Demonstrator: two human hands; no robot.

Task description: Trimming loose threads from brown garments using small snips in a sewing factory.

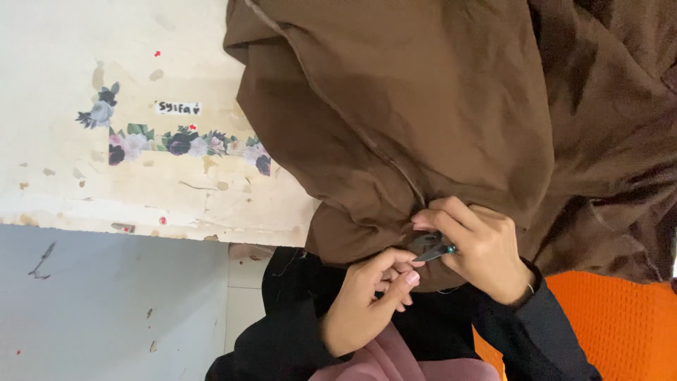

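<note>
Brown fabric (437, 106) hangs in heavy folds over most of the view, draping off a worn cream table (84, 183) edged with a floral sticker strip (183, 144). Orange mesh material (620, 324) shows at the lower right, pink cloth (395, 360) at the bottom. Both hands meet at the fabric's lower fold. The right hand (486, 254) pinches the cloth and grips small thread snips (431, 247), blades pointing toward the left hand (367, 303), which curls closed with fingertips against the fabric just beside the snips.
</note>
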